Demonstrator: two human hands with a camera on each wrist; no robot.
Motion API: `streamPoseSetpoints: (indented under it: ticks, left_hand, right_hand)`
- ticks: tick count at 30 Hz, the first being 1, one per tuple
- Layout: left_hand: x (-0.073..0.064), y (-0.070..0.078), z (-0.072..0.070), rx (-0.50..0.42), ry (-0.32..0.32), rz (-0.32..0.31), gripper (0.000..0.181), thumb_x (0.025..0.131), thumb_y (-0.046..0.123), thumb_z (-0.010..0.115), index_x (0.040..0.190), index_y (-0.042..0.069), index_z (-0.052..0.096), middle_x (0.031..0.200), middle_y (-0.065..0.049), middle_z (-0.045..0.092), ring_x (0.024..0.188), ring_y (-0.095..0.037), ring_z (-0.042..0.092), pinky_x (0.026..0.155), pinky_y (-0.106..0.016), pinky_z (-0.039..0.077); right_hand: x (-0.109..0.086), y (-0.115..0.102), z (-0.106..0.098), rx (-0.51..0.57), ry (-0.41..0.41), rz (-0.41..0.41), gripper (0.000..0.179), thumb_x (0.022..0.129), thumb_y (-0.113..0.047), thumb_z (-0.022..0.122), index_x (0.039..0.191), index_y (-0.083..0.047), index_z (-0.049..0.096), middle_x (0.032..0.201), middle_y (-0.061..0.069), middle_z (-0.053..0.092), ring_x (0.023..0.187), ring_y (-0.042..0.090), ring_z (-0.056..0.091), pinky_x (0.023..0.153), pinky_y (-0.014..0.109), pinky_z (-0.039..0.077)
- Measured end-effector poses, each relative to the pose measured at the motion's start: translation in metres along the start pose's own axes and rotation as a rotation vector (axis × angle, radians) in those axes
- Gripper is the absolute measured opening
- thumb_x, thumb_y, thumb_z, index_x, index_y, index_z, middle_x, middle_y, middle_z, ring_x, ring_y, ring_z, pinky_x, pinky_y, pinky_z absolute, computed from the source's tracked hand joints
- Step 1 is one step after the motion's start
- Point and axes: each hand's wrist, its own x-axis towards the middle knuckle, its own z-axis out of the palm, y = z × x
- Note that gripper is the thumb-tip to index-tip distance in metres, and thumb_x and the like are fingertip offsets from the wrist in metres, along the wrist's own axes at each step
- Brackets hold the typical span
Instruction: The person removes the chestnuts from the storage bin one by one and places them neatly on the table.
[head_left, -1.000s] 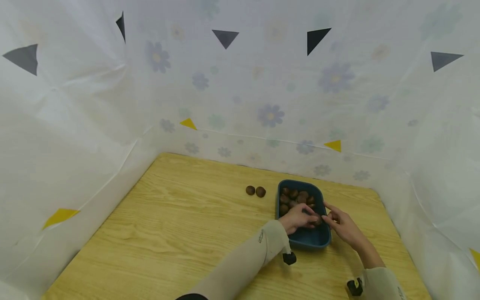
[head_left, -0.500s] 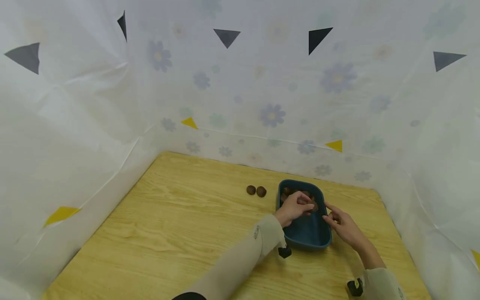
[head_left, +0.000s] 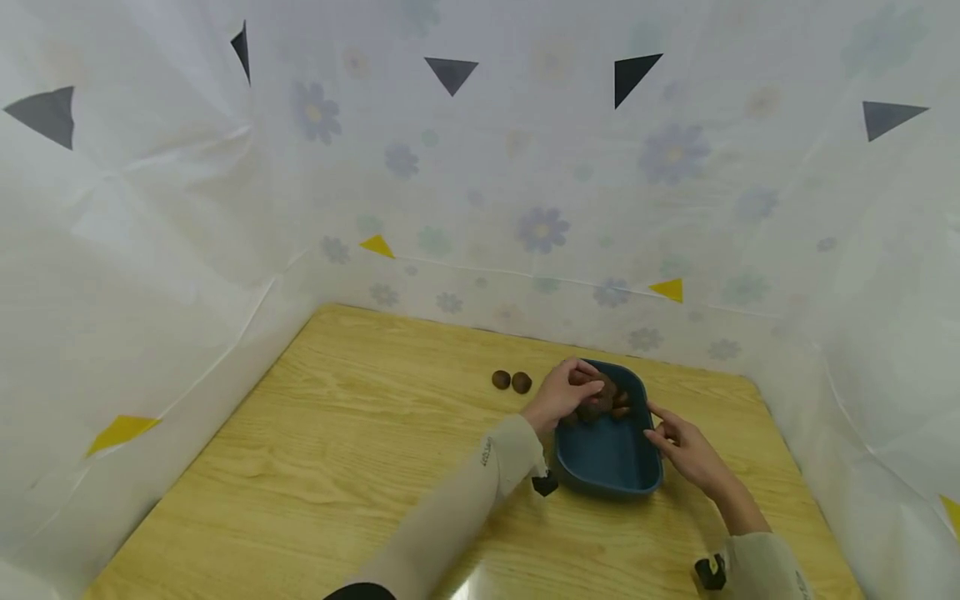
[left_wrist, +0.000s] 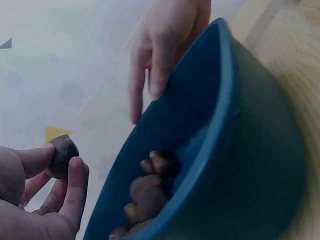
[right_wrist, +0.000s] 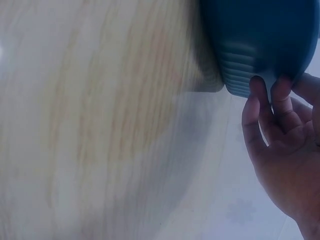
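Observation:
My left hand (head_left: 557,398) is at the container's left rim. It pinches a brown chestnut (left_wrist: 63,156) between thumb and fingers, which shows plainly in the left wrist view. Beside it stands a deep blue plastic container (head_left: 609,458) with rounded corners. Several chestnuts (left_wrist: 145,197) lie in its far half, partly hidden by the left hand in the head view. My right hand (head_left: 686,450) holds the container's right side, thumb at the rim. Its bent fingers (right_wrist: 256,112) touch the outer wall in the right wrist view.
Two chestnuts (head_left: 512,382) lie side by side on the wood-grain table (head_left: 360,433), left of the container. White flowered sheeting (head_left: 480,183) with grey, black and yellow triangles encloses the table at the back and sides.
My left hand has moved from the container's near part up and left to its left rim with a chestnut. More chestnuts are now at the far end. The right hand has stayed put.

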Motion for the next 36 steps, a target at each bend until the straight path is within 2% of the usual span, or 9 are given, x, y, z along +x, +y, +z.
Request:
streamPoseSetpoints:
  ticks: [4,7,11,16,20,24,31,36]
  left_hand:
    - [-0.003,0.012,-0.017,-0.008,0.013,0.012,0.018,0.102,0.015,0.068,0.119,0.011,0.065,0.110,-0.009,0.066,0.108,-0.038,0.070,0.102,-0.055,0.057]
    - [-0.003,0.015,-0.032,-0.014,0.012,0.040,0.023,0.103,0.013,0.067,0.125,0.010,0.063,0.119,-0.011,0.064,0.111,-0.037,0.070,0.104,-0.054,0.056]
    - [-0.001,0.012,-0.052,-0.019,0.042,0.056,0.027,0.103,0.013,0.066,0.129,0.009,0.061,0.124,-0.013,0.063,0.112,-0.037,0.069,0.102,-0.048,0.059]
    - [-0.001,0.002,-0.075,0.013,0.102,0.047,0.026,0.103,0.014,0.067,0.128,0.008,0.062,0.122,-0.015,0.063,0.112,-0.039,0.070,0.091,-0.036,0.063]
    - [-0.005,-0.003,-0.091,0.030,0.135,0.041,0.026,0.103,0.013,0.066,0.128,0.007,0.061,0.125,-0.018,0.062,0.115,-0.043,0.067,0.098,-0.047,0.061]
    - [-0.011,-0.004,-0.108,0.076,0.176,0.037,0.026,0.104,0.014,0.065,0.129,0.006,0.061,0.129,-0.020,0.059,0.115,-0.042,0.066,0.103,-0.059,0.054]
    - [-0.015,-0.010,-0.133,0.080,0.233,0.027,0.025,0.103,0.008,0.064,0.128,0.002,0.060,0.126,-0.021,0.059,0.107,-0.031,0.068,0.105,-0.056,0.055]
    - [-0.018,-0.014,-0.144,0.107,0.288,0.006,0.023,0.103,0.006,0.065,0.125,-0.001,0.060,0.122,-0.022,0.061,0.109,-0.036,0.067,0.102,-0.056,0.057]
  right_hand:
    - [-0.001,0.000,0.000,0.006,-0.004,-0.003,0.064,0.110,-0.026,0.054,0.161,0.003,0.029,0.086,0.005,0.056,0.071,0.033,0.052,0.060,0.029,0.042]
    - [-0.002,-0.001,-0.001,0.008,-0.003,-0.003,0.064,0.110,-0.026,0.054,0.161,0.003,0.029,0.085,0.005,0.055,0.070,0.032,0.052,0.059,0.029,0.042]
    - [-0.002,-0.002,-0.002,0.007,-0.004,-0.001,0.064,0.110,-0.026,0.054,0.161,0.003,0.029,0.085,0.005,0.055,0.068,0.028,0.051,0.059,0.029,0.042]
    - [-0.002,-0.003,-0.002,0.012,-0.004,0.008,0.064,0.110,-0.026,0.055,0.161,0.003,0.029,0.085,0.005,0.055,0.066,0.021,0.049,0.059,0.029,0.042]
    - [-0.001,-0.003,-0.001,0.021,-0.007,0.020,0.065,0.110,-0.026,0.055,0.162,0.002,0.028,0.085,0.006,0.056,0.067,0.025,0.050,0.059,0.029,0.042]
    - [0.000,-0.003,0.000,0.026,-0.007,0.021,0.066,0.110,-0.028,0.055,0.162,0.002,0.028,0.086,0.006,0.056,0.070,0.032,0.051,0.059,0.030,0.043]
    - [0.000,-0.001,0.001,0.019,0.006,0.018,0.064,0.110,-0.026,0.055,0.161,0.003,0.030,0.085,0.005,0.056,0.069,0.031,0.051,0.059,0.030,0.043]
    - [0.000,-0.001,0.001,0.022,0.005,0.017,0.064,0.110,-0.027,0.055,0.161,0.003,0.030,0.085,0.006,0.056,0.068,0.029,0.050,0.059,0.030,0.043]
